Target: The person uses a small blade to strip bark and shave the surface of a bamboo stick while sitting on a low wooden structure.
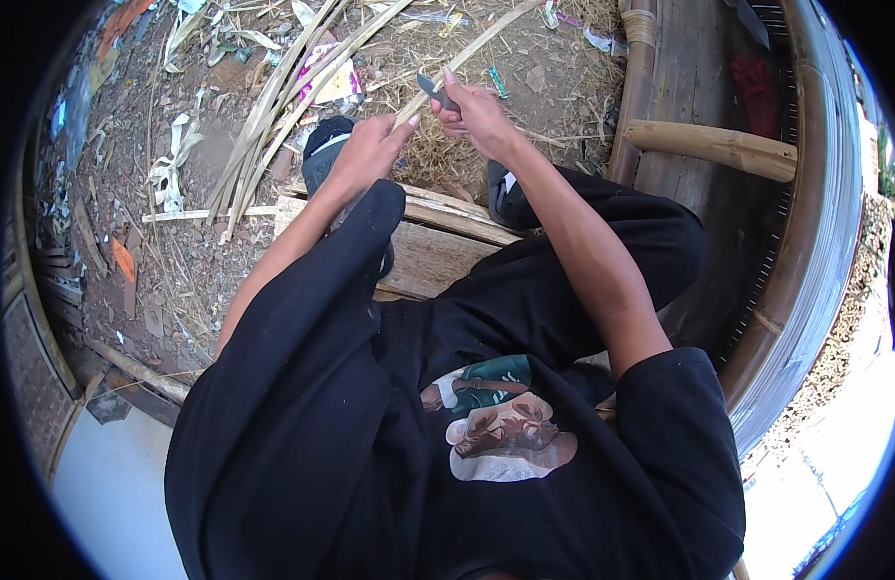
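Note:
My right hand (481, 121) is closed round the handle of a small knife (426, 85), its dark blade pointing up and to the left. A long pale bamboo strip (493, 36) slants down from the top of the view, passing beside the knife. My left hand (372, 150) grips the strip's lower end, thumb along it. The right thumb lies against the strip close to the blade; whether the blade's edge touches it I cannot tell. Left of my hands, several more long strips (261, 124) lie bunched on the ground.
A wooden plank (433, 259) lies between my legs. On the right stands a bamboo frame with a crosspiece (713, 148). Dry shavings (423, 155) and litter, including a pink and yellow wrapper (332, 79), cover the dirt. My shoes flank the work.

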`<control>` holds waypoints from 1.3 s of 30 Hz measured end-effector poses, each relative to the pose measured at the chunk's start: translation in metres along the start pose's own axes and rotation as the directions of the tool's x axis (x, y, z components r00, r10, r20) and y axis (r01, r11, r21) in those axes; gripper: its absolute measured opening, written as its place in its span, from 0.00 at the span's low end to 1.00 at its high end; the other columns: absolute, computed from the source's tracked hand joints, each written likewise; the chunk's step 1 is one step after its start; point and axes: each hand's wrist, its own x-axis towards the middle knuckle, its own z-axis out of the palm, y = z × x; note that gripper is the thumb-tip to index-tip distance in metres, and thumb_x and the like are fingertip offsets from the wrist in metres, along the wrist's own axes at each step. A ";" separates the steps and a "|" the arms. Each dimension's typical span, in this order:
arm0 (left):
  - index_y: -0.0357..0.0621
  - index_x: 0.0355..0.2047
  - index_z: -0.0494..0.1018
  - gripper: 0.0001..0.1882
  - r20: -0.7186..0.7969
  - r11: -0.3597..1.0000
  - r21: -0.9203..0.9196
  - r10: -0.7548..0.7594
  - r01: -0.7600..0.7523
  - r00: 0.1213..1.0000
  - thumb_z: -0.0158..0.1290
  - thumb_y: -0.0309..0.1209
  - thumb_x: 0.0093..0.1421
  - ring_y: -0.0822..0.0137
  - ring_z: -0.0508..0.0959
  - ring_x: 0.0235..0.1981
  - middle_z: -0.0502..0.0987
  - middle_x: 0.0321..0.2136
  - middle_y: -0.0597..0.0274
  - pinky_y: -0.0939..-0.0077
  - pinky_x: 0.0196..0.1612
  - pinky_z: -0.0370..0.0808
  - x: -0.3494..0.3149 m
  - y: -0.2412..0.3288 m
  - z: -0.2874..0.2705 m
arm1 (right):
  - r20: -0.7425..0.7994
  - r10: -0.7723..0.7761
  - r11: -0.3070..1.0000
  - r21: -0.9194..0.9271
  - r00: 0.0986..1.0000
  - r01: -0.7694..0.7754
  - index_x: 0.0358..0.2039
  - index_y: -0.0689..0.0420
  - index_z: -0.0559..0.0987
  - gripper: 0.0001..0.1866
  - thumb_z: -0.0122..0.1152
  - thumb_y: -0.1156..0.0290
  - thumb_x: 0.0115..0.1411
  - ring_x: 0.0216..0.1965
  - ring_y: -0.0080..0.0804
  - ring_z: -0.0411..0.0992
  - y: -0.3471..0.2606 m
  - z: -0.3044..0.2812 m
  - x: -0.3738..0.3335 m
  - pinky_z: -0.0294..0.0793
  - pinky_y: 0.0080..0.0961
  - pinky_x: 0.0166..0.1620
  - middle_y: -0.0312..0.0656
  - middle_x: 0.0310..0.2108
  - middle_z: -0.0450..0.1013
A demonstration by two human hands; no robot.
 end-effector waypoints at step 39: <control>0.29 0.22 0.69 0.31 0.103 0.993 0.121 -0.023 0.011 0.994 0.43 0.51 0.63 0.51 0.72 0.21 0.72 0.17 0.46 0.59 0.31 0.68 0.004 -0.005 0.000 | -0.040 0.086 0.922 -0.376 0.996 -0.095 0.28 0.61 0.78 0.20 0.54 0.55 0.63 0.19 0.16 0.66 -0.017 -0.012 0.003 0.64 0.15 0.23 0.34 0.19 0.73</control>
